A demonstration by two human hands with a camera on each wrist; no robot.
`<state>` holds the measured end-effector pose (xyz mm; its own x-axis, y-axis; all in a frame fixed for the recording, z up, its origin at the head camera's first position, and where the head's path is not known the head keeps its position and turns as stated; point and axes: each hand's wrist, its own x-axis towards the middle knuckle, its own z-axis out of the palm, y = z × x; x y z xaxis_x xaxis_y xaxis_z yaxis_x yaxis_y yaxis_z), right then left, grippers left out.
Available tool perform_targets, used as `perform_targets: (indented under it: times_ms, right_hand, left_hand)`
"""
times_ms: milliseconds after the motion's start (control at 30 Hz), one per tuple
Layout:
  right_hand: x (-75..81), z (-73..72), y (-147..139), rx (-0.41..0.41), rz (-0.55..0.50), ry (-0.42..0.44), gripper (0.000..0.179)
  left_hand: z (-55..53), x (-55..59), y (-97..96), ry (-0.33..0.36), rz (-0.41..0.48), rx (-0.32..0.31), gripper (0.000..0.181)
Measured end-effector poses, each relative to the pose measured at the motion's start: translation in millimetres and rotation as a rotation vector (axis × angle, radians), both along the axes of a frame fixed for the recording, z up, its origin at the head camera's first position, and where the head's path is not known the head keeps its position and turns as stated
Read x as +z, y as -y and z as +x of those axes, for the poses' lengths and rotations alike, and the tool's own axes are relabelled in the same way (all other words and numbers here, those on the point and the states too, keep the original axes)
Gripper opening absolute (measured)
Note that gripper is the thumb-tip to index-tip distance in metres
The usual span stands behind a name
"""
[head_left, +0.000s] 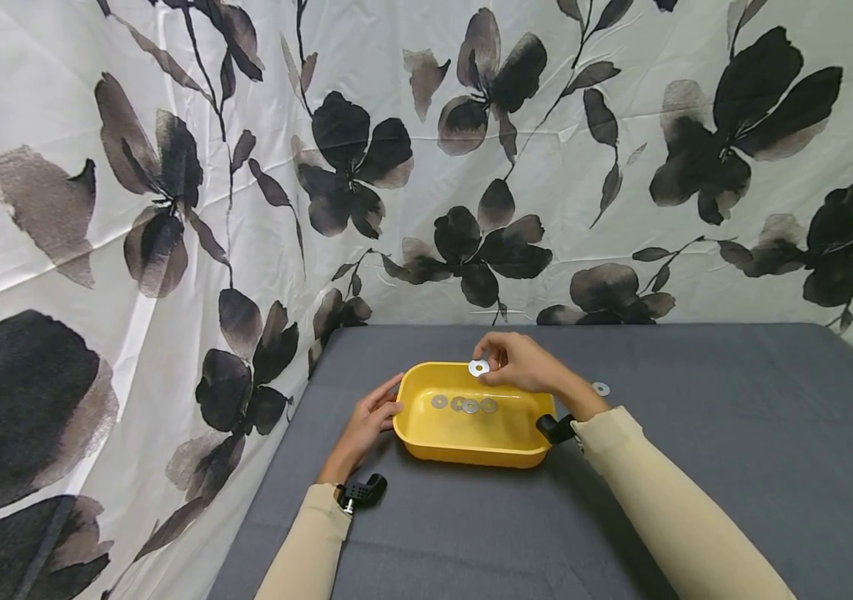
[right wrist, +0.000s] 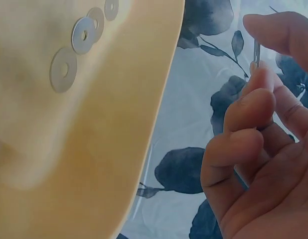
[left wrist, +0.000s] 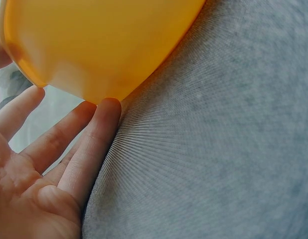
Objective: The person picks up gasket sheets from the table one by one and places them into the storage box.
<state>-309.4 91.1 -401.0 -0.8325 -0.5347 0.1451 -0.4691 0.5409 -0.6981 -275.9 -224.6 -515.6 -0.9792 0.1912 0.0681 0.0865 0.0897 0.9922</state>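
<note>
My right hand [head_left: 519,363] pinches a flat metal washer [head_left: 479,367] between thumb and fingers, above the far rim of a yellow plastic tub [head_left: 426,437]. In the right wrist view the pinched washer [right wrist: 257,52] shows edge-on, with the other fingers curled below it. Several more washers [head_left: 469,406] lie in a row on the tub's floor, two of them overlapping. At the tub's left end, my left hand [head_left: 368,421] touches the outer wall with mostly straight fingers; their tips [left wrist: 108,107] meet the wall in the left wrist view.
One loose washer [head_left: 601,388] lies on the grey cloth-covered table [head_left: 734,467], right of the tub and behind the right wrist. A white curtain with dark flowers [head_left: 591,192] hangs along the back and left sides.
</note>
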Motion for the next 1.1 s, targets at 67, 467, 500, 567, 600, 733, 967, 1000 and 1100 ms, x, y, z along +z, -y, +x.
perform_targets:
  times_ms: [67, 467, 500, 567, 600, 733, 967, 1000, 1100]
  right_hand:
    - [-0.5, -1.4, 2.7, 0.012, 0.001, 0.0, 0.027]
    - [-2.3, -8.4, 17.5, 0.122, -0.012, 0.036, 0.027]
    - [-2.1, -8.7, 19.0, 0.131, -0.012, 0.041, 0.027]
    - [-2.3, -10.0, 21.8, 0.148, -0.011, 0.048, 0.027]
    - [-2.9, -10.9, 23.2, 0.156, -0.01, 0.05, 0.027]
    - [-5.1, -13.5, 30.1, 0.18, -0.004, 0.072, 0.026]
    - [-11.9, -15.1, 41.4, 0.224, 0.016, 0.097, 0.026]
    - [-13.2, -15.6, 42.9, 0.23, 0.017, 0.099, 0.026]
    - [-16.6, -17.2, 47.6, 0.242, 0.028, 0.098, 0.026]
  left_hand:
    - [0.3, -0.3, 0.4, 0.002, -0.001, -0.003, 0.056]
    - [-0.3, -0.1, 1.5, 0.013, 0.011, -0.013, 0.056]
    - [-0.2, 0.2, 1.5, 0.012, 0.012, -0.015, 0.056]
    - [-0.2, 0.4, 1.8, 0.013, 0.012, -0.017, 0.056]
    - [-0.2, 0.5, 1.9, 0.014, 0.012, -0.018, 0.056]
    - [-0.6, 0.5, 2.5, 0.012, 0.013, -0.016, 0.056]
    - [-0.2, 0.0, 3.7, 0.011, 0.004, -0.011, 0.056]
    - [-0.2, 0.0, 3.9, 0.013, 0.002, -0.011, 0.056]
    - [-0.9, 0.6, 4.4, 0.016, 0.005, -0.014, 0.055]
